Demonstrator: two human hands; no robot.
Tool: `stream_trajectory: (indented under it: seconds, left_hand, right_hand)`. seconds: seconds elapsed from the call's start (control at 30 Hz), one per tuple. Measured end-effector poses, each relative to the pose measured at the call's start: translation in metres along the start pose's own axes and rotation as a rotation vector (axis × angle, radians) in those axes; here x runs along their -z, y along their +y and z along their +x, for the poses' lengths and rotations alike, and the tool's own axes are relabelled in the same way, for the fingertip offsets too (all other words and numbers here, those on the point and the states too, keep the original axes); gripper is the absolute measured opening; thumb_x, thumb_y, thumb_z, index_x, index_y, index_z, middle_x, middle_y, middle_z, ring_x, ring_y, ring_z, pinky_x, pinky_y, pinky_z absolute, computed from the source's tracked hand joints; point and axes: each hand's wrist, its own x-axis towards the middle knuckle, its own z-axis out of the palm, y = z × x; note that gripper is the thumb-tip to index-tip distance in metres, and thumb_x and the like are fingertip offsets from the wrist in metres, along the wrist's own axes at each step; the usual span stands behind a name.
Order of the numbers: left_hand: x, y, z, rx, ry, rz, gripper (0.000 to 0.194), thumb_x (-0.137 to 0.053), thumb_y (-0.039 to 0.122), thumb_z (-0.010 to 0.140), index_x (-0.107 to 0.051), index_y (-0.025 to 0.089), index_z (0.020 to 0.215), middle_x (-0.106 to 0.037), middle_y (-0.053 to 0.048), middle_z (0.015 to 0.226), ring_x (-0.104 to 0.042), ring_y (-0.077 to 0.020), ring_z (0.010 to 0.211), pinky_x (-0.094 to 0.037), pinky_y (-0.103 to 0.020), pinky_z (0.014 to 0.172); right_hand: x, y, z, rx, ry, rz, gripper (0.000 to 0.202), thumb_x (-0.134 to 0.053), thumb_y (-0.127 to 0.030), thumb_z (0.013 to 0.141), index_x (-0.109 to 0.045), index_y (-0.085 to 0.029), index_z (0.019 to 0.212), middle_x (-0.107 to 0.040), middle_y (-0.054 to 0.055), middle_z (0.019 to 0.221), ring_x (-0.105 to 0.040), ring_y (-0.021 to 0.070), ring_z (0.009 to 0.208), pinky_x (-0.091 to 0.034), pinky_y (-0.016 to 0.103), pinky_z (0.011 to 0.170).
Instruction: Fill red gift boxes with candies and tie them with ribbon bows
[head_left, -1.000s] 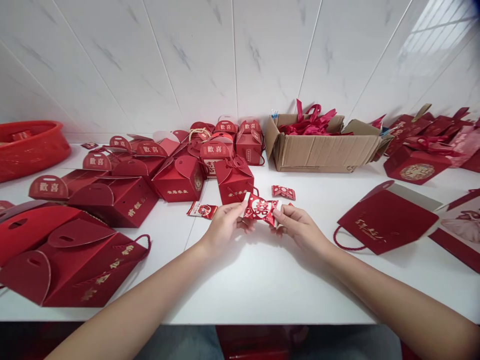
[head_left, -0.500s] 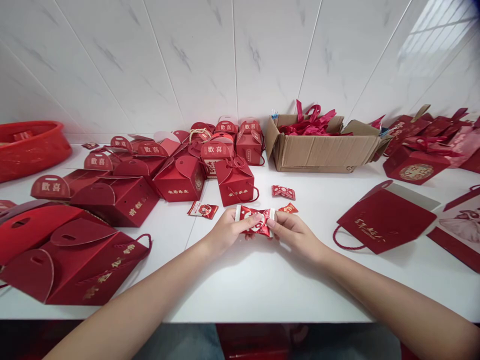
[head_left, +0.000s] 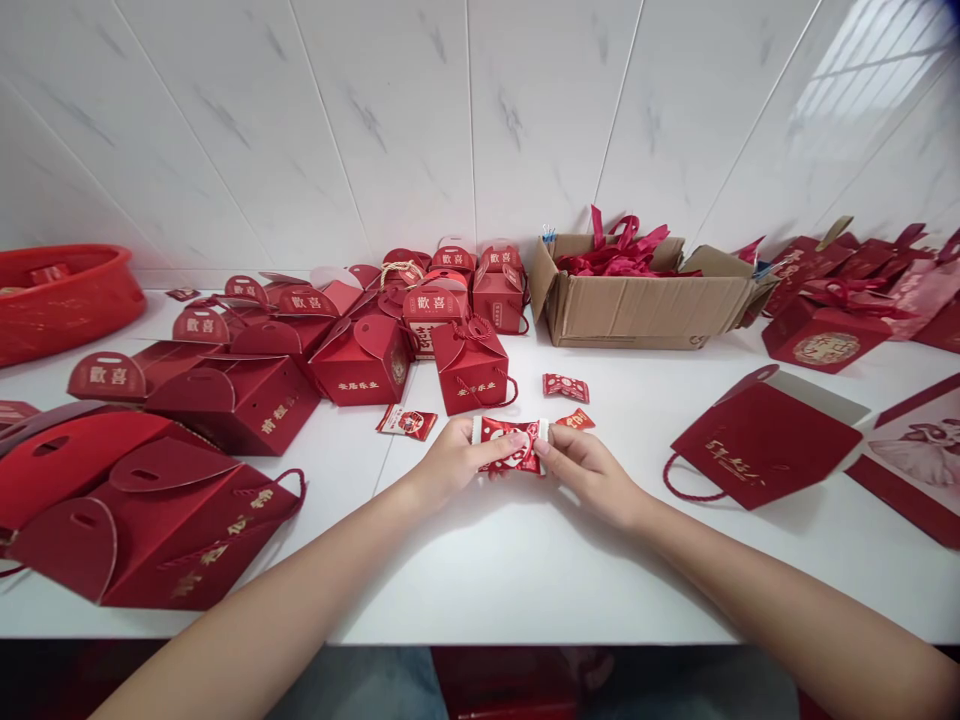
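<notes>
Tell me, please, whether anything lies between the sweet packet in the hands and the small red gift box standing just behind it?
Nothing visible does. The left hand and right hand hold the sweet packet by its ends, just in front of the small red gift box. Only bare white table separates them; the loose sweets lie off to the sides.

White marble-tile wall; white table; window glare upper right

- A red basin was seen at far left.
- Red gift boxes were clustered by the tiled wall.
- A cardboard box was filled with ribbons.
- A flat red bag was laid at right.
</notes>
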Motion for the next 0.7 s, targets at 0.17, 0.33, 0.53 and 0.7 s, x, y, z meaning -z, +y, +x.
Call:
stream_trajectory:
  seconds: [0.17,0.33,0.53,0.7]
  left_hand:
    - [-0.001,-0.001,0.000,-0.005,0.014,0.030,0.033,-0.067,0.045,0.077,-0.060,0.013,0.070,-0.056,-0.001,0.060,-0.050,-0.0112,0.052,-0.037,-0.025,0.049]
    - [0.001,-0.002,0.004,-0.014,0.121,0.013,0.041,-0.060,0.053,0.080,-0.056,0.015,0.067,-0.055,0.000,0.055,-0.050,-0.0114,0.050,-0.040,-0.026,0.051]
    - [0.008,-0.004,0.006,-0.029,0.260,0.156,0.043,-0.063,0.053,0.076,-0.052,0.017,0.056,-0.051,0.002,0.051,-0.045,-0.0107,0.048,-0.033,-0.025,0.048]
    - [0.008,-0.011,0.009,-0.160,0.220,0.565,0.031,-0.063,0.048,0.078,-0.067,0.018,0.070,-0.066,-0.006,0.074,-0.059,-0.0224,0.077,-0.044,-0.033,0.070]
  right_hand:
    - [0.000,-0.004,-0.001,0.010,-0.018,-0.077,0.040,-0.043,-0.052,0.091,-0.047,-0.018,0.071,-0.042,-0.002,0.066,-0.038,0.0110,0.060,-0.032,0.026,0.057]
    - [0.028,0.007,0.014,0.149,0.244,-0.363,0.031,-0.043,-0.043,0.092,-0.055,-0.019,0.077,-0.057,0.003,0.075,-0.051,0.0159,0.071,-0.040,0.030,0.067]
    - [0.076,0.035,0.050,0.175,0.464,-0.722,0.025,-0.059,-0.031,0.078,-0.064,-0.018,0.098,-0.064,0.013,0.107,-0.053,0.0299,0.103,-0.039,0.047,0.090]
    - [0.083,0.043,0.057,0.053,0.441,-0.595,0.022,-0.061,-0.033,0.076,-0.068,-0.019,0.090,-0.069,0.010,0.096,-0.060,0.0268,0.092,-0.042,0.042,0.086]
